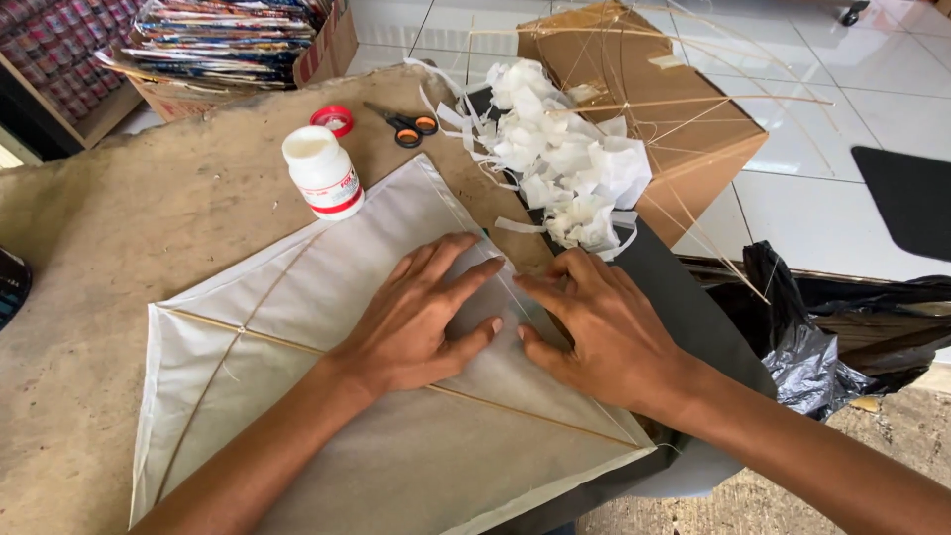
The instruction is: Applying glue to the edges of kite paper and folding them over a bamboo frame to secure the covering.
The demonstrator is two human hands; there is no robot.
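- White paper kite (327, 396) lay flat on brown padded work surface (99, 238), thin bamboo spine and bowed cross-stick showing through the paper.
- Left hand (416, 317) rested palm-down on kite near its right edge, fingers spread and extended, not clenched, grasping nothing; seemingly pinned the sheet so it would not slide.
- Right hand (604, 332) lay just beside left, at kite's right edge, fingers extended, index tip and thumb pressed onto the border; judged to be flattening a folded margin over the edge string, though fold itself too fine to confirm.
- Both hands flat on the paper; no pinch, no tool held.
- White glue bottle (324, 173) stood upright, uncapped, just beyond kite's top corner; red cap (333, 119) lay farther beyond, likely kept off for ready reach.
- Orange-handled scissors (408, 126) lay closed, beyond kite's top corner, right of cap.
- Heap of white paper scraps (565, 163) sat beyond kite's right edge, on dark sheet (684, 307) that ran under that edge.
- Cardboard box (684, 119) with thin bamboo sticks across it stood behind scraps.
- Black plastic bag (822, 337) lay well right of kite.
- Stack of coloured printed sheets (228, 40) in a box, far beyond kite's upper left.
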